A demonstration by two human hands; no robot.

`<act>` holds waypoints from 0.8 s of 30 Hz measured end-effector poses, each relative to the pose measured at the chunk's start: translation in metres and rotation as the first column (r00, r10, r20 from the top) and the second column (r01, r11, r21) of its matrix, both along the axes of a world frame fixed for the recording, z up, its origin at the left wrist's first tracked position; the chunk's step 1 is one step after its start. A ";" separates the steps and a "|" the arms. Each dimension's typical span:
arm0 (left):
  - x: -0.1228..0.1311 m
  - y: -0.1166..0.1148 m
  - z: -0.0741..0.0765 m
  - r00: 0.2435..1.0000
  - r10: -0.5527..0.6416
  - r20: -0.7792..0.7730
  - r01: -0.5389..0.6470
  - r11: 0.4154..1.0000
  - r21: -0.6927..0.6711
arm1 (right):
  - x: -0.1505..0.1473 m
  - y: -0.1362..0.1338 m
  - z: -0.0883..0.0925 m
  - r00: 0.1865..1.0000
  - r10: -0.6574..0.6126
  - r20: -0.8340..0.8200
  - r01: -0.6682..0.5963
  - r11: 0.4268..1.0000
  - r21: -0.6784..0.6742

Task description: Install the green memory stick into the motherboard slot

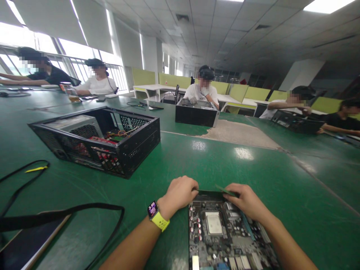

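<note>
A motherboard (233, 238) lies flat on the green table in front of me, with a square silver processor (214, 223) in its socket. My right hand (244, 198) is above the board's far edge, thumb and fingers closed on a thin green RAM module (225, 190), which is tilted and partly covered by the fingers. At the board's far left corner is my left hand (181, 193), its fingers curled and pinched beside the dark memory slots (208, 195). What those fingertips grip, if anything, is hidden.
An open black computer case (140, 146) with parts inside stands at left. A black strap (84, 206) and a dark flat device (30, 242) lie at lower left. Across the table, a person works at another case (195, 114). Other people sit at both sides.
</note>
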State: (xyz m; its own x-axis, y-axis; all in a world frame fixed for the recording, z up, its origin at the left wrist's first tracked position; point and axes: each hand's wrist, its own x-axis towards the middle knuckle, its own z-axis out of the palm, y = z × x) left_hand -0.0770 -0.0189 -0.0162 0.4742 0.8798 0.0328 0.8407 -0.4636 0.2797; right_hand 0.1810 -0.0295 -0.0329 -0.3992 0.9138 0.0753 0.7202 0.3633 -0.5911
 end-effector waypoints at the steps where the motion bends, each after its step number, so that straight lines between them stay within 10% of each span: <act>1: 0.000 0.000 0.000 1.000 0.001 -0.002 -0.001 1.000 -0.002 | 0.000 0.000 0.000 1.000 0.000 -0.003 0.000 1.000 -0.001; 19: 0.003 -0.002 -0.003 1.000 -0.027 -0.012 0.027 1.000 -0.004 | 0.004 0.002 -0.004 0.999 -0.006 0.032 0.007 1.000 -0.014; 24: -0.003 0.001 -0.003 0.997 -0.066 0.037 0.068 0.996 -0.052 | 0.008 0.002 -0.001 0.979 -0.179 0.098 0.171 0.981 0.087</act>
State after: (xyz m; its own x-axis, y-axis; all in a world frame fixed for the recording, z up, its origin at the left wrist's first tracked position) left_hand -0.0800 -0.0175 -0.0192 0.5313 0.8472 0.0043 0.7976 -0.5019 0.3346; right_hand 0.1891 -0.0274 -0.0342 -0.2427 0.9632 0.1153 0.8332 0.2679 -0.4837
